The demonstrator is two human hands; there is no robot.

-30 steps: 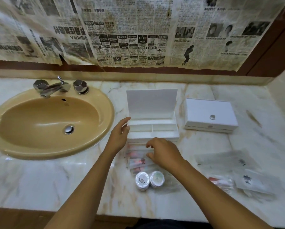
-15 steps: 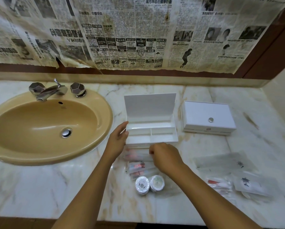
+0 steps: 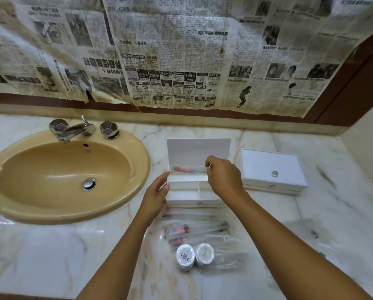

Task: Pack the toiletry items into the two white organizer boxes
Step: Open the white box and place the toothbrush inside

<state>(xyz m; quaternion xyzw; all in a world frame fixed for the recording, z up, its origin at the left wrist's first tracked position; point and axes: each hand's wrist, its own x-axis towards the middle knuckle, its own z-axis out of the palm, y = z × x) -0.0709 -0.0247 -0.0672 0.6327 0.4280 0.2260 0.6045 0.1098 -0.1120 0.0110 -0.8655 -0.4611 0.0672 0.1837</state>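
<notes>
An open white organizer box (image 3: 194, 198) stands on the marble counter with its lid up. My right hand (image 3: 221, 176) pinches one end of a clear toothbrush packet (image 3: 186, 169) and holds it over the box's rear compartment. My left hand (image 3: 157, 192) rests with straight fingers against the box's left wall. A second white box (image 3: 270, 169), closed, lies to the right. More clear packets (image 3: 194, 229) and two round wrapped soaps (image 3: 195, 255) lie in front of the open box.
A tan oval sink (image 3: 14, 204) with a chrome tap (image 3: 77, 131) fills the counter's left side. Clear sachets (image 3: 311, 232) lie at the right. Newspaper covers the wall behind.
My right hand has risen from the packets in front of the box, carrying one toothbrush packet up over the box's rear compartment. My left hand stays at the box's left wall.
</notes>
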